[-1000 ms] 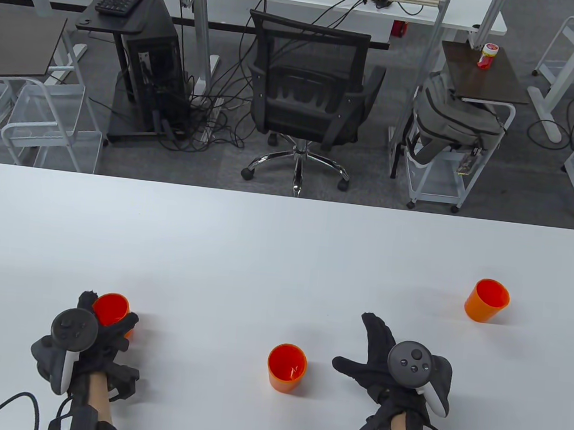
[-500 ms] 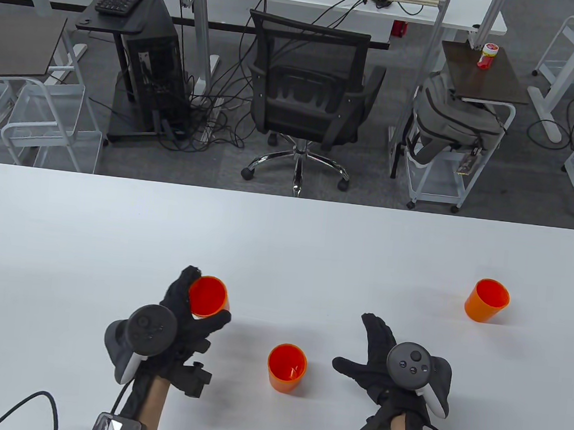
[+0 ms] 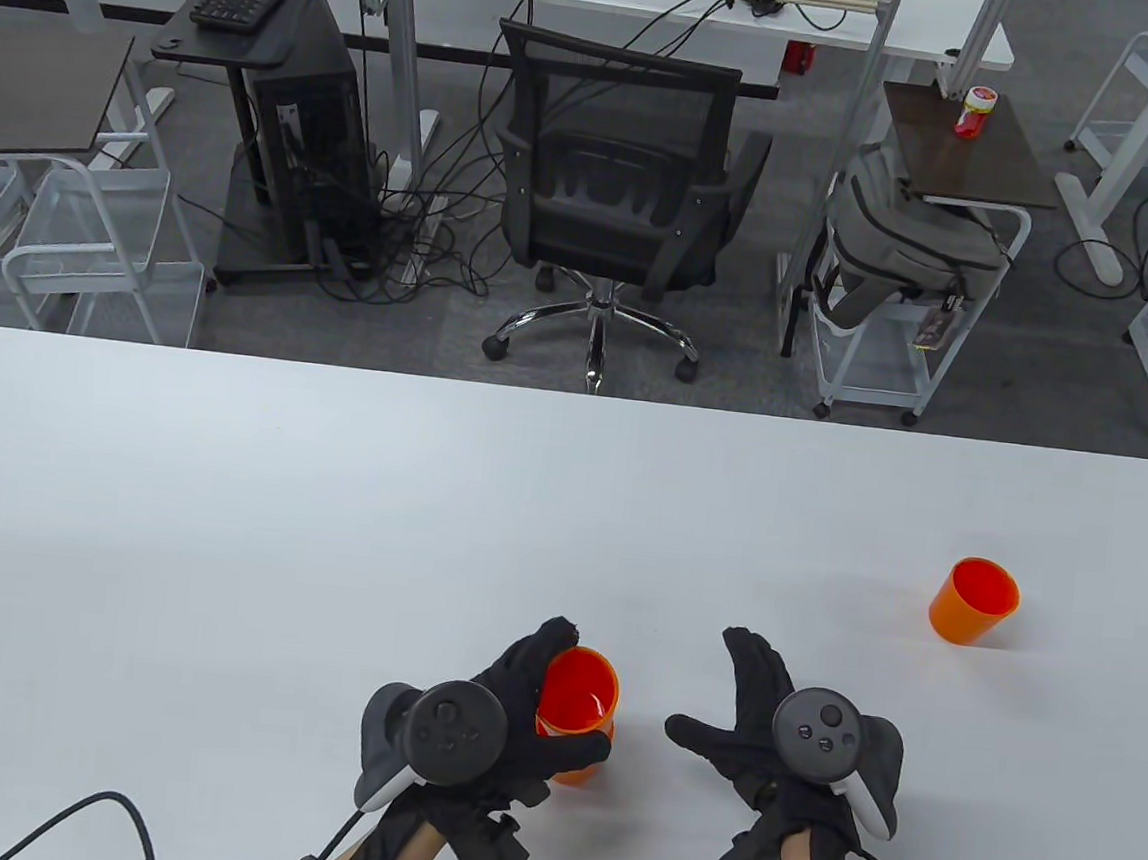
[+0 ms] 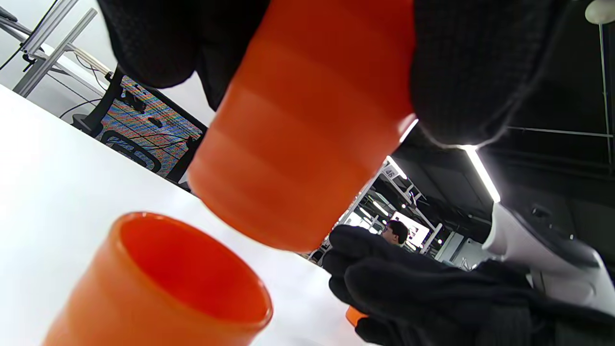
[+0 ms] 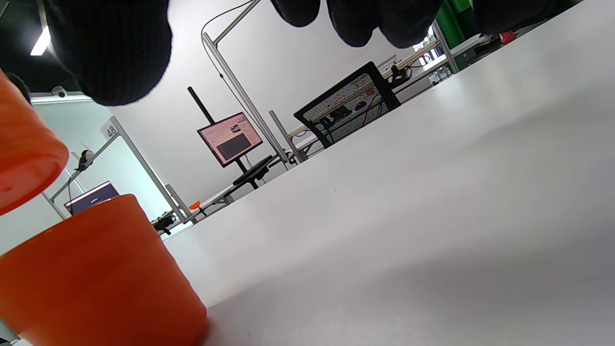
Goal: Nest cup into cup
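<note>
My left hand (image 3: 575, 695) grips an orange cup (image 3: 584, 680) upright, held just above a second orange cup (image 3: 576, 775) that stands on the white table (image 3: 428, 498). In the left wrist view the held cup (image 4: 302, 134) hangs a little above and behind the standing cup's open mouth (image 4: 158, 288), with a gap between them. The right wrist view shows the standing cup (image 5: 96, 278) and the held cup's base (image 5: 24, 154) above it. My right hand (image 3: 712, 688) rests open and empty on the table, right of both cups.
A third orange cup (image 3: 973, 600) stands upright at the table's right side. Beyond the far edge are an office chair (image 3: 614, 203) and carts on the floor.
My left hand has lifted its cup from the table's near left and carried it right, to just above the middle cup. The right hand has not moved.
</note>
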Demonstrator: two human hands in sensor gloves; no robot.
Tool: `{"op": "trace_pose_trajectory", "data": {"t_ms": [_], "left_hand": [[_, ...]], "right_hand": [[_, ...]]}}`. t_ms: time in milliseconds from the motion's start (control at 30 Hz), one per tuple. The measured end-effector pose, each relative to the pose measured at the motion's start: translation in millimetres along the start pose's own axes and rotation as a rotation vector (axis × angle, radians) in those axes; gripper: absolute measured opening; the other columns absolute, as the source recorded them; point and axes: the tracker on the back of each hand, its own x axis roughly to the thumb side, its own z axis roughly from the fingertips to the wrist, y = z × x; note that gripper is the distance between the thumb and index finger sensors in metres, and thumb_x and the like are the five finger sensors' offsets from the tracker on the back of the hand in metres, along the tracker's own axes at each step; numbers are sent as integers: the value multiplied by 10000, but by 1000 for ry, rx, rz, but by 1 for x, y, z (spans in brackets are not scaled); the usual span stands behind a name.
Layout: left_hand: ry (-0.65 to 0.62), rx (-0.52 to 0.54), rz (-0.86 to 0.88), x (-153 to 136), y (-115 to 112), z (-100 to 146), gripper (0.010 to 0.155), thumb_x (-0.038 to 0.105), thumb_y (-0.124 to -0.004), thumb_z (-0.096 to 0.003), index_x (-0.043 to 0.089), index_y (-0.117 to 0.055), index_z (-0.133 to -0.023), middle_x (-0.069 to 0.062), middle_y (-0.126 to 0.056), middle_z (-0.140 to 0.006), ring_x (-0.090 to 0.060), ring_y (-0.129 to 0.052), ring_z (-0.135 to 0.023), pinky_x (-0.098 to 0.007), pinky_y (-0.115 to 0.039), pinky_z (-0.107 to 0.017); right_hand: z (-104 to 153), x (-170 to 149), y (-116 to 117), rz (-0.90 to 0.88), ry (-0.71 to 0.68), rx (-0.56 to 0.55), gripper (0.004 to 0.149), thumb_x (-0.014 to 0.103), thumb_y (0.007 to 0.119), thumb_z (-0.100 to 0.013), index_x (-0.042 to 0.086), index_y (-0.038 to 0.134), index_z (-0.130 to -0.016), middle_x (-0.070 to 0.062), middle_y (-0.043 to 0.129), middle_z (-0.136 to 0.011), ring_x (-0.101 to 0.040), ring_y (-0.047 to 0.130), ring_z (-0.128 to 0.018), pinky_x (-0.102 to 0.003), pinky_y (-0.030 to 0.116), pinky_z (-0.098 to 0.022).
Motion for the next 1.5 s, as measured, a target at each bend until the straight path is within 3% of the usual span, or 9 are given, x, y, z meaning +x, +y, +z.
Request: {"op": "trace_pose_trajectory", "data": {"t_ms": [667, 967, 1100, 1267, 1367, 1500], "left_hand": [[61, -99, -109, -19, -39, -2, 1001, 639, -859, -413, 91, -456, -1148, -157, -683, -1161, -329, -846, -996, -592, -736, -711], [53, -137, -64, -24, -41, -1, 985, 631, -831, -440, 90, -430, -1159, -222, -585, -1199, -406, -755, -1044, -623, -702, -719], [12, -136, -4, -24, -31, -1, 986, 675, -789, -449, 99, -433, -1166, -273, -515, -1212, -460, -677, -1072, -650, -669, -728], [39, -19, 65, -36, 0, -1, 946, 669, -737, -494, 92, -417, -1171, -285, -465, -1219, -477, -636, -1083, -666, -644, -731], [97, 47, 92, -57, 18, -1, 932, 666, -723, -507, 88, -415, -1171, -289, -443, -1221, -488, -615, -1085, -673, -629, -734], [191, 103, 130, -85, 31, 3, 919, 661, -717, -516, 83, -426, -1169, -293, -440, -1218, -497, -603, -1083, -678, -620, -731]], "right_hand": [[0, 3, 5, 44, -2, 25, 1020, 584, 827, -460, 55, 308, -1161, -301, 374, -1173, -542, 426, -1049, -766, 449, -668], [0, 3, 6, 45, 3, 32, 1016, 583, 826, -461, 55, 311, -1160, -296, 377, -1173, -536, 423, -1051, -766, 448, -669], [0, 3, 6, 39, 3, 33, 1015, 584, 823, -463, 56, 309, -1160, -297, 374, -1173, -538, 426, -1050, -762, 450, -671], [2, -4, -8, -3, 22, -24, 1014, 584, 822, -463, 56, 309, -1160, -298, 380, -1172, -536, 438, -1050, -759, 452, -672], [4, -26, -25, -27, 97, -66, 1016, 583, 823, -461, 57, 306, -1160, -296, 377, -1173, -537, 435, -1051, -761, 450, -672], [11, -72, -65, -35, 253, -187, 1016, 580, 826, -460, 50, 312, -1158, -297, 388, -1170, -537, 444, -1049, -761, 453, -670]]}}
